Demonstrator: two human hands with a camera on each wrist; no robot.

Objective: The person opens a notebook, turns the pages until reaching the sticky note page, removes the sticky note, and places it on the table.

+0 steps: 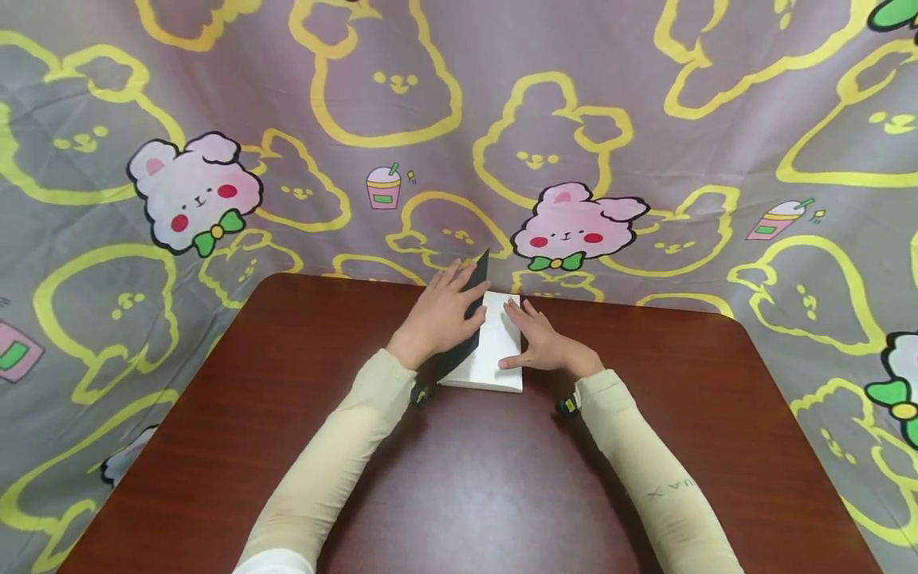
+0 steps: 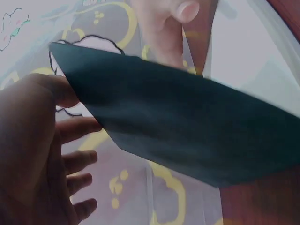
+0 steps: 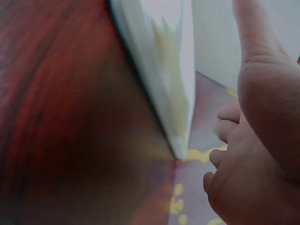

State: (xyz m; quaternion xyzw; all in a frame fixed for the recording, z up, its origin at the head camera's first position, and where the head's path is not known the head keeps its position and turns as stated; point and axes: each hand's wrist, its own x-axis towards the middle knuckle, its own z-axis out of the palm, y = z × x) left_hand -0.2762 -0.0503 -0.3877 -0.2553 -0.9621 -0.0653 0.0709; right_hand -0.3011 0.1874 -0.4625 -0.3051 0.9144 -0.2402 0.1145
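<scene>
A book with a dark cover (image 1: 475, 319) lies on the table, its cover standing up at a slant on the left side. The white page (image 1: 500, 339) faces up beside it. At the cover's edge is my left hand (image 1: 441, 315), fingers spread. In the left wrist view the cover (image 2: 178, 117) hides some fingertips of that hand (image 2: 35, 145). My right hand (image 1: 548, 343) is spread at the page's right side, fingertips over the paper. The right wrist view has the book's page edges (image 3: 159, 65) beside the hand (image 3: 253, 140).
The brown table (image 1: 488, 478) has rounded far corners. Behind it and at both sides hangs a grey curtain (image 1: 445, 96) with yellow outlines and cartoon rabbits. A small dark device sits at each wrist, by the pale sleeves (image 1: 645, 462).
</scene>
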